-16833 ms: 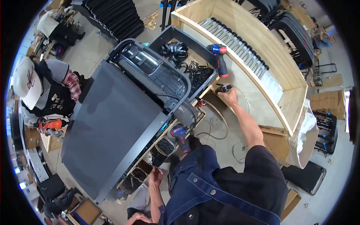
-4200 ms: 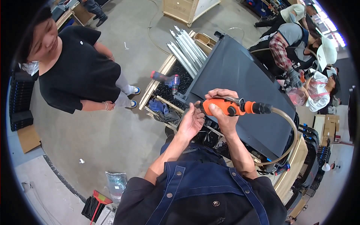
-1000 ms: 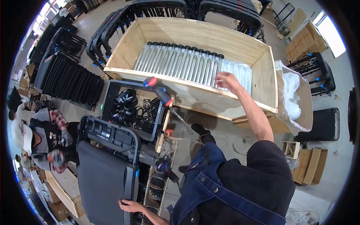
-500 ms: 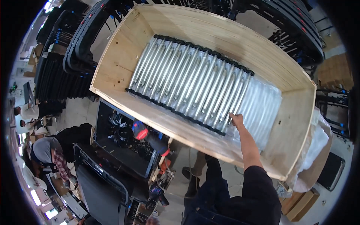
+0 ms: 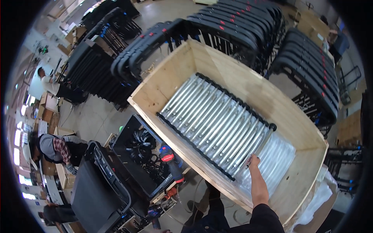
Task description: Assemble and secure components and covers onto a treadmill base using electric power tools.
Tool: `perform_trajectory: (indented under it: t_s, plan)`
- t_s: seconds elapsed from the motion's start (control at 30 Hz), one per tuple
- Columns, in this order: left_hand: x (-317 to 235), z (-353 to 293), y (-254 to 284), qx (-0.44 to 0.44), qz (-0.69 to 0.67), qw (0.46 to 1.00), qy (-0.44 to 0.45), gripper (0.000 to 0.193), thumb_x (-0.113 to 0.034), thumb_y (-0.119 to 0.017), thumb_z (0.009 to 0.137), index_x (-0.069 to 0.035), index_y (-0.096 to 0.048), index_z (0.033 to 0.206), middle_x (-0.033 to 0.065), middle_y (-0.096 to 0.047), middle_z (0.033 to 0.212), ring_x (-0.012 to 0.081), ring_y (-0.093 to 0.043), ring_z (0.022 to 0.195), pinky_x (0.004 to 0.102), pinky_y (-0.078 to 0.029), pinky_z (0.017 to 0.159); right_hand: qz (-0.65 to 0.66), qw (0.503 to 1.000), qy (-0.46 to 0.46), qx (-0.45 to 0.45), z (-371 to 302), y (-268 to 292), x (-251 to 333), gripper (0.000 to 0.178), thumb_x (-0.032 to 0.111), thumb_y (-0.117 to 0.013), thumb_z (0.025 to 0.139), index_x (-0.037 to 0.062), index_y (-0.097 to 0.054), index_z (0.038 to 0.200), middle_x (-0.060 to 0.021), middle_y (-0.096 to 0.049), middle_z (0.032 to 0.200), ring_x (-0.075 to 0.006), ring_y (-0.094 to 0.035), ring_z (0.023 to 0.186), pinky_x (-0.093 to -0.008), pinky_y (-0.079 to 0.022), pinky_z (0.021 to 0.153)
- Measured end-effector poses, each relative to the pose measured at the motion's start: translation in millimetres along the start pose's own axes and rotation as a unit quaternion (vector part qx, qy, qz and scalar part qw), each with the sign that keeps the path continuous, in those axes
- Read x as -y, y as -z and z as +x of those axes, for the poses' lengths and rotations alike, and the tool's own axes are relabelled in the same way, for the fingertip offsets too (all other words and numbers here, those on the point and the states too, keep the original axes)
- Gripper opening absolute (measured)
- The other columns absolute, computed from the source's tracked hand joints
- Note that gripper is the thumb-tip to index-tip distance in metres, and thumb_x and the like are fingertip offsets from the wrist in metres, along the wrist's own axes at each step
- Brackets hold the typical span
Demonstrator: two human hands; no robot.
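A large open wooden crate (image 5: 153, 101) stands before me. Inside it, a row of silver metal rods (image 5: 206, 112) with round black ends lies side by side on clear plastic wrap (image 5: 276, 165). At the right end of the row, my right hand (image 5: 253, 160) is closed around the near part of one silver rod (image 5: 265, 140). This rod slants, and its black far end (image 5: 272, 126) stands out a little from the row. My fingertips are partly hidden behind the hand. My left hand does not show.
Left of the crate, a black bin (image 5: 149, 155) holds coiled black cables; a red-and-blue cordless tool (image 5: 168, 157) sits on its edge. A black machine frame (image 5: 103, 182) stands nearby. Stacked black frames (image 5: 237, 31) line the far side. A person in a plaid sleeve (image 5: 60, 147) works at left.
My right hand has closed on the end rod and shifted it slightly out of line with the row. The view has tilted up and turned, showing more of the room.
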State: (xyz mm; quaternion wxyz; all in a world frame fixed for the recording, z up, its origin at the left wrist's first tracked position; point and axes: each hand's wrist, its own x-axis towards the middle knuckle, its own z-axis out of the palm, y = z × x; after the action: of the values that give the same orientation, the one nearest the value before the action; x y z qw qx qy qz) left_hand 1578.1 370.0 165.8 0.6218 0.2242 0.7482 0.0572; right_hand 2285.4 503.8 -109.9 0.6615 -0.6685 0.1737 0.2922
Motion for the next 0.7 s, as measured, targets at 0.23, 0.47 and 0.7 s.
perform_trajectory:
  t_s: [0.23, 0.47, 0.7]
  plan:
    - [-59.1, -35.7, -52.9, 0.040, -0.026, 0.992, -0.119, 0.042, -0.034, -0.061, 0.100, -0.005, -0.064, 0.131, 0.0118, -0.073, 0.108, 0.0221, -0.071, 0.097, 0.0339, -0.056, 0.080, -0.184, 0.978, 0.079, 0.054, -161.1, 4.9, 96.7, 0.027, 0.015, -0.077, 0.082, -0.0023, -0.057, 0.087, -0.0062, -0.052, 0.057, -0.0158, -0.048, 0.037, -0.0338, -0.036, 0.032]
    - [-197.2, -47.4, -95.0, 0.128, 0.052, 0.891, -0.432, 0.032, -0.027, -0.055, 0.104, 0.001, -0.065, 0.115, 0.0047, -0.070, 0.096, 0.0123, -0.064, 0.089, 0.0280, -0.052, 0.083, -0.356, 0.875, 0.170, 0.279, -376.5, -10.3, 179.3, 0.027, 0.018, -0.078, 0.081, -0.0004, -0.058, 0.086, -0.0044, -0.055, 0.058, -0.0125, -0.049, 0.037, -0.0282, -0.038, 0.034]
    - [-346.3, -168.3, -30.6, 0.047, -0.260, 0.737, -0.623, 0.045, -0.031, -0.040, 0.109, 0.001, -0.043, 0.141, 0.0133, -0.060, 0.120, 0.0180, -0.058, 0.110, 0.0336, -0.047, 0.097, -0.375, 0.660, 0.335, 0.558, -545.6, -83.3, 132.9, 0.036, 0.026, -0.084, 0.080, 0.0015, -0.065, 0.099, -0.0011, -0.053, 0.066, -0.0081, -0.049, 0.059, -0.0291, -0.043, 0.053]
